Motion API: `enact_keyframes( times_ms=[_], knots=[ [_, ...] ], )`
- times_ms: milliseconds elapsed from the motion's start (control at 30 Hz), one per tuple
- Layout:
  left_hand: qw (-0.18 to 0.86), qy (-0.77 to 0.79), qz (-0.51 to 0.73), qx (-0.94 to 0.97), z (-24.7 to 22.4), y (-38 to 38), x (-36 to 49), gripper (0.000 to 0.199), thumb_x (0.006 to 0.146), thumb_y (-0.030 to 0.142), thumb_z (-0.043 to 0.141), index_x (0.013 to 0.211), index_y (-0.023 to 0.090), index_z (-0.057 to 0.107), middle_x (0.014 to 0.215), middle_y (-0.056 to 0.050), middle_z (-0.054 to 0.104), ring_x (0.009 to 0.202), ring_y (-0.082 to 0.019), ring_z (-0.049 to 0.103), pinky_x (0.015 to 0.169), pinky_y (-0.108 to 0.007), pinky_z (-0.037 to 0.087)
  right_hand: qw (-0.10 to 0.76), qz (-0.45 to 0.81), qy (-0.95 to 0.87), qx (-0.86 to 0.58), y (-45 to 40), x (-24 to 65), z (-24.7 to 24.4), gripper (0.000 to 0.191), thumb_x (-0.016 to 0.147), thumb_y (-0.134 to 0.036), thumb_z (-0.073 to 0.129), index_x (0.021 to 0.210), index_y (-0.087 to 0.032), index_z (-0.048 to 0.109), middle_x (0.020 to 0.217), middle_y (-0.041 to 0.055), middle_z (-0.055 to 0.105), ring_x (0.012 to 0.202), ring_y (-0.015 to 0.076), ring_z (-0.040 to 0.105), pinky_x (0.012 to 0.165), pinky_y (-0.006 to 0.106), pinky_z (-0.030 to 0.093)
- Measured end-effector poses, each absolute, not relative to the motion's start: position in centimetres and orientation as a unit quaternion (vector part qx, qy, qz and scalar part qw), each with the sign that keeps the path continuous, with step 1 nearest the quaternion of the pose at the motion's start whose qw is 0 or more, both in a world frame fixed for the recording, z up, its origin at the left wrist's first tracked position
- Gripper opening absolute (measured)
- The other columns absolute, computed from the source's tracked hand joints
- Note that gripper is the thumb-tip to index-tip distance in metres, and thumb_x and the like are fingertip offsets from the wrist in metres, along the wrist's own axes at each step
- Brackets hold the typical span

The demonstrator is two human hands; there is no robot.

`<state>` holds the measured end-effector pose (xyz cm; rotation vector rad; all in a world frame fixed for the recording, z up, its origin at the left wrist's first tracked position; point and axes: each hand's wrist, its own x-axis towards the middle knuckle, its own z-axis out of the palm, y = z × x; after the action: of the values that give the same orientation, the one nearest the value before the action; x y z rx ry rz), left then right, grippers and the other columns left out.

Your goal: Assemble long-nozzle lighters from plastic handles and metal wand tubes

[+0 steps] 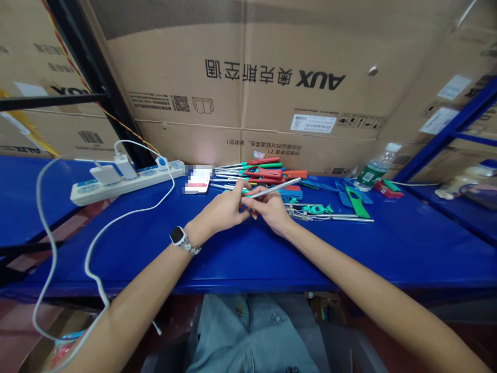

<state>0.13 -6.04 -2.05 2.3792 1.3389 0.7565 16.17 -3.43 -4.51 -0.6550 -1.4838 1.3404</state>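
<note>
Over the middle of the blue table, a thin silver metal tube [277, 187] slants up to the right between my hands. My left hand [229, 207] is closed about its left end, where a bit of teal shows. My right hand [276, 211] is closed too, with thumb and fingers along the tube's lower side. What lies between the fingertips is partly hidden. Just behind them is a pile of long-necked lighters with red handles [264, 174], an orange handle [295, 174] and a blue handle [290, 194]. Teal plastic pieces [316, 209] and silver tubes [353, 219] lie to the right.
A white power strip [145, 178] with chargers stands at the left, its white cable [90, 254] looping across. A phone [199, 180] lies behind my left hand. A green piece [357, 202], a water bottle [375, 168] and a red box [388, 190] are right. Cardboard [248, 103] backs the table [248, 259].
</note>
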Motion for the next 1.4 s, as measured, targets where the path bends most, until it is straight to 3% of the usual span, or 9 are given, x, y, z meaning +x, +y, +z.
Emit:
enact_keyframes(
  times_ms=[200, 300, 367, 467, 567, 733, 900, 1267, 1400],
  knots=[
    [0.145, 0.422, 0.327, 0.833, -2.4, -5.5, -0.1, 0.061, 0.084, 0.019, 0.063, 0.141, 0.017, 0.04, 0.085, -0.003, 0.073, 0.068, -0.019, 0.068, 0.06, -0.028, 0.044, 0.5, 0.531, -0.634, -0.257, -3.4, 17.3, -4.1, 0.046, 0.073, -0.064, 0.085, 0.082, -0.022, 0.068, 0.066, -0.0022, 0.067, 0.054, 0.0127, 0.059, 0.052, 0.029, 0.052],
    [0.128, 0.401, 0.33, 0.845, -2.2, -5.5, -1.0, 0.069, 0.083, 0.022, 0.067, 0.146, 0.018, 0.041, 0.092, -0.003, 0.072, 0.072, -0.019, 0.066, 0.065, -0.029, 0.046, 0.529, 0.516, -0.62, -0.264, -3.3, 18.0, -3.8, 0.046, 0.071, -0.063, 0.087, 0.084, -0.022, 0.069, 0.066, -0.0023, 0.066, 0.055, 0.0132, 0.059, 0.053, 0.029, 0.052],
    [0.092, 0.424, 0.311, 0.846, -1.8, -5.7, -2.1, 0.056, 0.083, 0.024, 0.067, 0.137, 0.018, 0.051, 0.091, -0.004, 0.07, 0.074, -0.019, 0.064, 0.067, -0.03, 0.045, 0.552, 0.52, -0.595, -0.266, -3.2, 18.5, -3.7, 0.046, 0.07, -0.062, 0.088, 0.085, -0.022, 0.07, 0.066, -0.0027, 0.066, 0.055, 0.0129, 0.058, 0.052, 0.029, 0.051],
    [0.036, 0.494, 0.225, 0.839, -1.2, -5.8, -3.3, 0.013, 0.087, 0.025, 0.059, 0.098, 0.019, 0.064, 0.075, -0.003, 0.064, 0.063, -0.018, 0.056, 0.061, -0.032, 0.037, 0.574, 0.526, -0.568, -0.266, -3.2, 19.0, -3.5, 0.044, 0.07, -0.059, 0.089, 0.086, -0.022, 0.071, 0.065, -0.0024, 0.067, 0.055, 0.0126, 0.058, 0.052, 0.028, 0.05],
    [0.011, 0.524, 0.183, 0.832, -1.0, -5.9, -3.5, 0.011, 0.091, 0.026, 0.054, 0.086, 0.02, 0.062, 0.07, -0.003, 0.061, 0.059, -0.018, 0.052, 0.059, -0.032, 0.032, 0.595, 0.524, -0.542, -0.28, -3.2, 19.0, -3.4, 0.044, 0.068, -0.057, 0.09, 0.083, -0.022, 0.068, 0.064, -0.0023, 0.066, 0.055, 0.0127, 0.057, 0.053, 0.028, 0.05],
    [0.041, 0.516, 0.189, 0.835, -1.2, -5.9, -2.7, 0.01, 0.093, 0.025, 0.055, 0.088, 0.021, 0.062, 0.062, 0.001, 0.057, 0.052, -0.016, 0.048, 0.057, -0.031, 0.032, 0.611, 0.509, -0.523, -0.306, -3.2, 18.5, -3.4, 0.046, 0.067, -0.06, 0.089, 0.076, -0.024, 0.062, 0.06, -0.0038, 0.06, 0.053, 0.0124, 0.052, 0.052, 0.029, 0.047],
    [0.044, 0.504, 0.188, 0.842, -1.4, -5.8, -2.8, 0.009, 0.093, 0.024, 0.057, 0.085, 0.022, 0.062, 0.057, 0.002, 0.054, 0.049, -0.015, 0.048, 0.054, -0.03, 0.032, 0.562, 0.521, -0.567, -0.302, -3.3, 18.7, -3.4, 0.046, 0.067, -0.06, 0.088, 0.075, -0.024, 0.06, 0.061, -0.0043, 0.059, 0.053, 0.0123, 0.053, 0.054, 0.029, 0.047],
    [0.059, 0.504, 0.198, 0.839, -2.1, -6.1, -1.4, 0.014, 0.09, 0.021, 0.057, 0.097, 0.019, 0.069, 0.071, -0.004, 0.068, 0.06, -0.02, 0.06, 0.061, -0.031, 0.04, 0.543, 0.533, -0.581, -0.289, -4.4, 17.6, -3.7, 0.046, 0.073, -0.064, 0.084, 0.081, -0.023, 0.065, 0.06, -0.0057, 0.053, 0.051, 0.0121, 0.05, 0.052, 0.029, 0.046],
    [0.083, 0.474, 0.211, 0.851, -2.5, -6.2, -0.9, 0.021, 0.09, 0.02, 0.056, 0.106, 0.019, 0.069, 0.083, -0.006, 0.075, 0.07, -0.023, 0.069, 0.065, -0.031, 0.045, 0.507, 0.497, -0.637, -0.301, -5.0, 17.0, -4.1, 0.046, 0.075, -0.067, 0.081, 0.084, -0.024, 0.065, 0.069, -0.0031, 0.06, 0.054, 0.0129, 0.052, 0.055, 0.03, 0.046]
  ],
)
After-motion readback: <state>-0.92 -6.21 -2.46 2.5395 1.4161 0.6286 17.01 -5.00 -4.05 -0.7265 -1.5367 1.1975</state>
